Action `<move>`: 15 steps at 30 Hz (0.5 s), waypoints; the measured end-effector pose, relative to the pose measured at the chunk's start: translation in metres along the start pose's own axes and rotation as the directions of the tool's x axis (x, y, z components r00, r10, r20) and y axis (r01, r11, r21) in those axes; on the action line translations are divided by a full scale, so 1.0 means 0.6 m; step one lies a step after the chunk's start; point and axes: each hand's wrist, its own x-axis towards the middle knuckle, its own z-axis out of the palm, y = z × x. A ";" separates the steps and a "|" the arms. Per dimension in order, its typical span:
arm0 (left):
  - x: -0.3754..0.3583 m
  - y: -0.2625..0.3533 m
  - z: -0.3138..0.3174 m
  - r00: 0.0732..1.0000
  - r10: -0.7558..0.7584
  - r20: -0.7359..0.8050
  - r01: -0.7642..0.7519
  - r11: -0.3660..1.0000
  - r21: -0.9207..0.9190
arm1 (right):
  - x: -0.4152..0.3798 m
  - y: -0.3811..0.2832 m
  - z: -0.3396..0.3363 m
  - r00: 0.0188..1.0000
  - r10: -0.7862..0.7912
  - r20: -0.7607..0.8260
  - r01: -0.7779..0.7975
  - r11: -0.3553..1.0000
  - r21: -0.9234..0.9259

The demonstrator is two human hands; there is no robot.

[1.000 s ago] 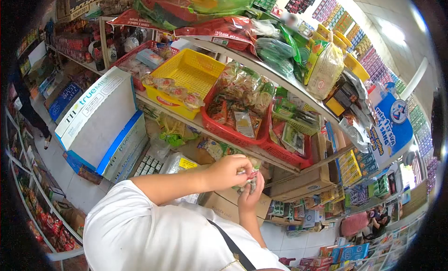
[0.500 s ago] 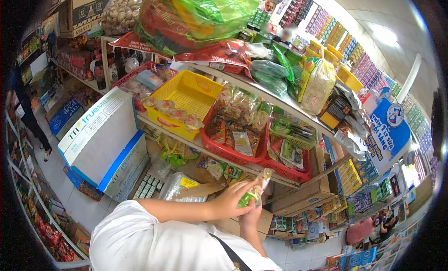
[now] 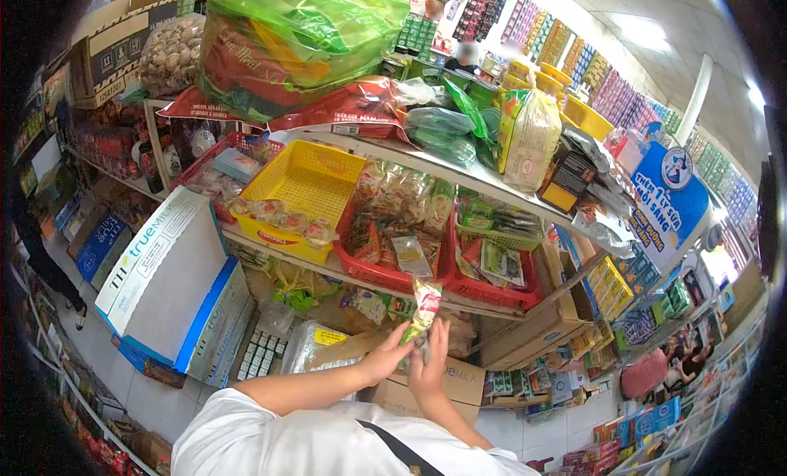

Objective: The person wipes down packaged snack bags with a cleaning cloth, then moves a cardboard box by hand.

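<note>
Crinkly plastic everywhere: shelf (image 3: 492,187) stacked with bagged goods, below it a yellow basket (image 3: 307,185) and two red baskets (image 3: 385,273) crammed with small sachets, off to the left a white and blue carton (image 3: 164,271) standing on the floor stock. Held up in front of the red baskets, just under the shelf edge, a small snack packet (image 3: 425,302), green and red, upright, top end free. Probably very light and floppy, slick film, contents likely brittle, so best taken by the lower seam or flat faces with a gentle pinch rather than a squeeze. Left hand (image 3: 385,355) reaching in from the left on a bare forearm, fingers closed around the packet's lower part. Right hand (image 3: 428,369) raised from below, palm toward the packet, fingers pressed against its other side. Both grips pinching the same packet between them.
</note>
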 end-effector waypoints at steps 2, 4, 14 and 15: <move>-0.017 0.022 0.009 0.990 -0.135 0.037 0.135 0.991 -0.014 | 0.027 0.001 -0.014 1.000 0.015 0.016 -0.015 1.000 -0.021; -0.036 0.067 0.018 0.950 -0.284 0.131 0.295 0.953 -0.071 | 0.046 0.000 -0.019 0.998 0.045 -0.031 -0.046 0.998 -0.034; -0.061 0.048 -0.061 0.991 0.017 0.130 -0.055 0.955 0.291 | 0.044 0.066 0.030 0.621 0.742 0.252 -0.467 0.093 0.879; -0.056 0.028 -0.070 0.999 0.031 0.022 -0.034 0.984 0.175 | 0.015 0.102 0.056 0.725 0.651 0.225 -0.429 0.170 0.887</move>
